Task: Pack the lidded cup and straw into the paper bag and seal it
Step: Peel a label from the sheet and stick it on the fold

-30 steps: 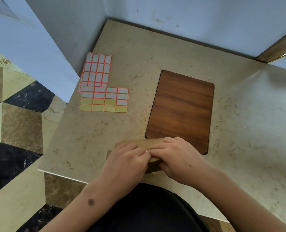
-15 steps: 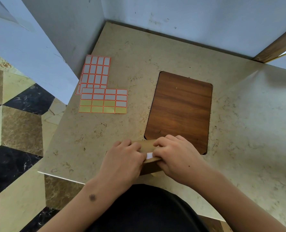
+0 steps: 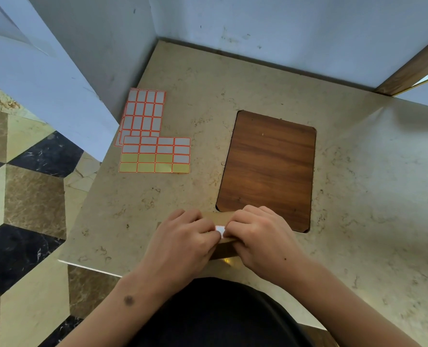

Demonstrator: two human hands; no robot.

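Both hands rest on the folded top of the paper bag (image 3: 218, 217) at the near edge of the table (image 3: 358, 196). Left hand (image 3: 185, 240) is curled, fingers pressing the fold down; right hand (image 3: 260, 237) is curled likewise, fingertips meeting the left over a small white label (image 3: 220, 231) on the fold. Whether either hand pinches the label cannot be told. Cup and straw are not visible; the hands cover most of the bag.

Sticker sheets (image 3: 155, 136) lie at far left on the table, well apart from the bag. A wooden board (image 3: 268, 169) lies right of them, its near edge just behind the bag.

Compared with 0.5 s ago, the label is similarly exposed and the hands remain on the fold.
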